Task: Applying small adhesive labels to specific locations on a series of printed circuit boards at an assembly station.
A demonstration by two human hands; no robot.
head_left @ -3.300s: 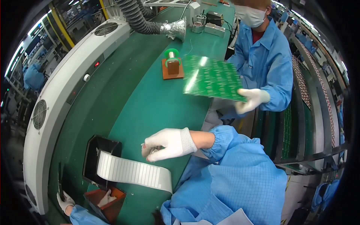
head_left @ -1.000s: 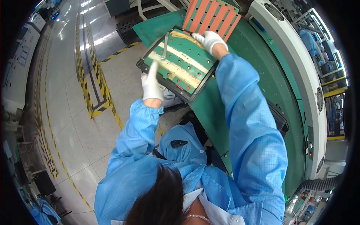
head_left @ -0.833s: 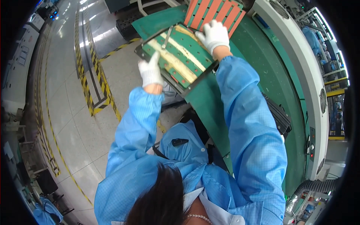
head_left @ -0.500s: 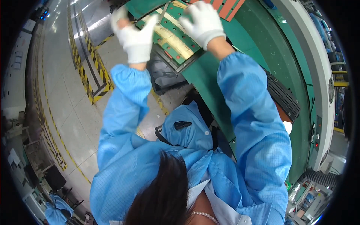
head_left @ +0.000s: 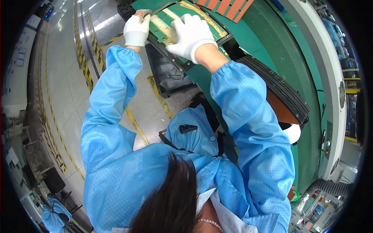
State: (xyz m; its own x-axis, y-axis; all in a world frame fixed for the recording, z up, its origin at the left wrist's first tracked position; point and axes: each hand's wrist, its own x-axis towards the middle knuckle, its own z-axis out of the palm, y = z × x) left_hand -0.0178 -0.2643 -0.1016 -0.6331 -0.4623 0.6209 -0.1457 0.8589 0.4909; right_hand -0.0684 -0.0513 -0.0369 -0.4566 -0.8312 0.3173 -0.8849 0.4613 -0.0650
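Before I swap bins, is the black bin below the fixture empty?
Not empty: greyish material lies in the black bin; how full, cannot tell.

Head-worn left fisheye, looking steeply down, right hand [head_left: 191, 34] near

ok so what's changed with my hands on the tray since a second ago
Your right hand left the tray's upper right edge and moved leftward and nearer, now spread over the cream-striped green board. Your left hand drew its thumb back off the board, outward to the left edge. The tray still lies beside the orange slatted panel.
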